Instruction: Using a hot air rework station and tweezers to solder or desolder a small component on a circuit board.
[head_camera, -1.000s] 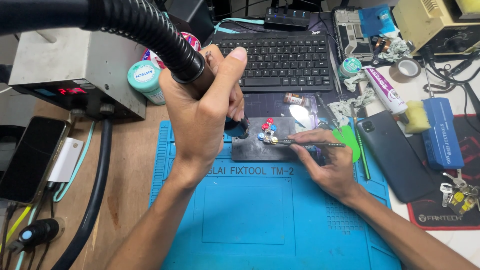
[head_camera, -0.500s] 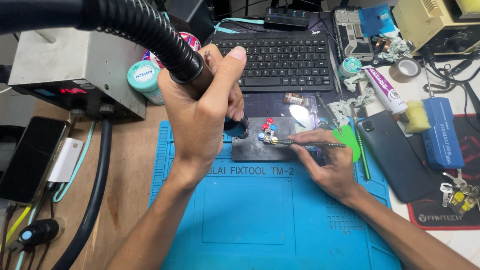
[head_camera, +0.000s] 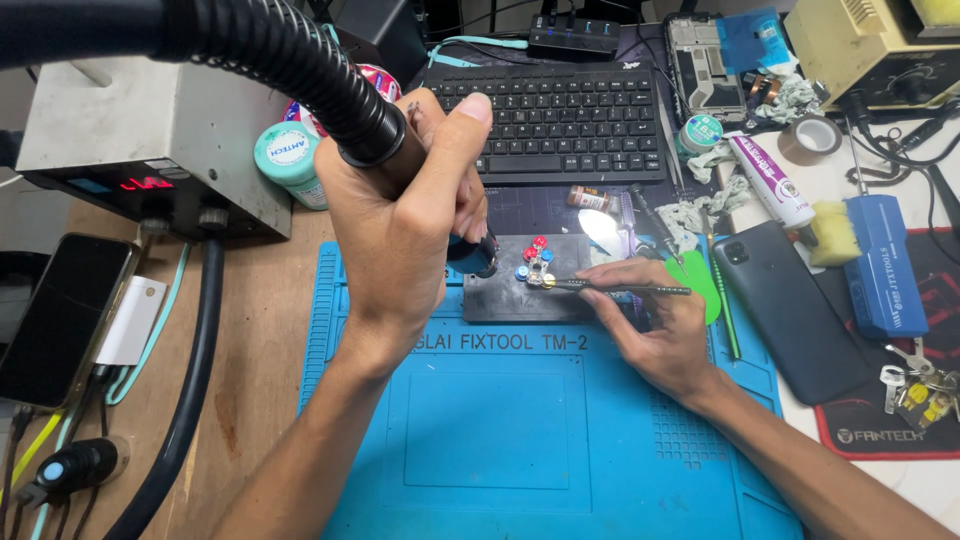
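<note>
Nothing much has moved since 1 second ago: both hands sit in the same spots and the tools point the same way, so the slow, careful heating work looks like it is going on with no shift. Far on the left, a dark phone (head_camera: 55, 315) lies flat on the brown worktop (head_camera: 260, 330), next to a grey box with red lights (head_camera: 150, 135). A thick black hose (head_camera: 250, 45) runs from the top left down into the left hand (head_camera: 400, 230). That hand's fingers are wrapped tight around the hot air tool (head_camera: 470, 250), thumb up. The tool's long line slants from the upper left down to the lower right, and its dark tip points down at the small board (head_camera: 540, 270). This board is tiny, with red and blue round bits on it, and it sits on a dark plate (head_camera: 520, 295) at the top of the blue mat (head_camera: 500, 440), just below the black keyboard (head_camera: 560, 120). The tip is just beside the board, but I cannot tell if it touches. Next comes the right hand (head_camera: 660, 330). Its fingers pinch thin metal tweezers (head_camera: 610, 288). The tweezers lie almost flat, long way left to right, with the sharp end pointing left onto the board. Past that hand lie a green pick (head_camera: 700, 285), another dark phone (head_camera: 790, 310), a white tube (head_camera: 770, 180), a yellow sponge (head_camera: 832, 235) and a blue tool (head_camera: 885, 265).
</note>
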